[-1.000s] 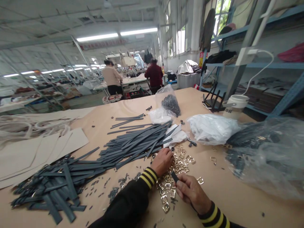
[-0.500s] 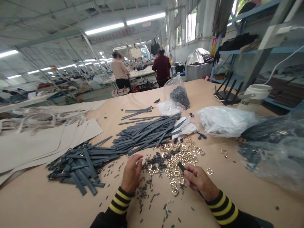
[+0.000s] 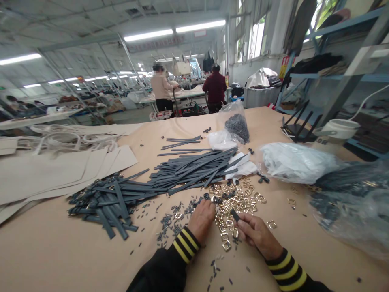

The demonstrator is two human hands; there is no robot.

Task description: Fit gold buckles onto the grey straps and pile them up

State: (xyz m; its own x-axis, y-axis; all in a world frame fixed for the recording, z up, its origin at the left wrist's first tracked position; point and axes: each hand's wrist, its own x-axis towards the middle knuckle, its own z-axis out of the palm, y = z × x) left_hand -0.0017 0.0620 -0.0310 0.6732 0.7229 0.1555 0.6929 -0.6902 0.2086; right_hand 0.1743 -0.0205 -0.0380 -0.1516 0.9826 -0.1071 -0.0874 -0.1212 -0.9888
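While the right hand (image 3: 255,234) pinches a short dark-grey strip (image 3: 235,215) between thumb and fingers, the left hand (image 3: 201,220) lies curled beside loose gold metal buckles (image 3: 235,205) on the tan table (image 3: 91,251), its hold hidden. A pinch near the strip's end keeps it steady.

Bright, even illumination is supplied by fluorescent tubes (image 3: 174,31) at upper centre, with daylight from windows (image 3: 257,38) at upper right. Faint shadows are cast on the table (image 3: 91,251) beneath the left hand (image 3: 201,221) and right hand (image 3: 258,235). Wide-angle curvature is marked at the frame edges; one distant head (image 3: 158,69) is pixelated.
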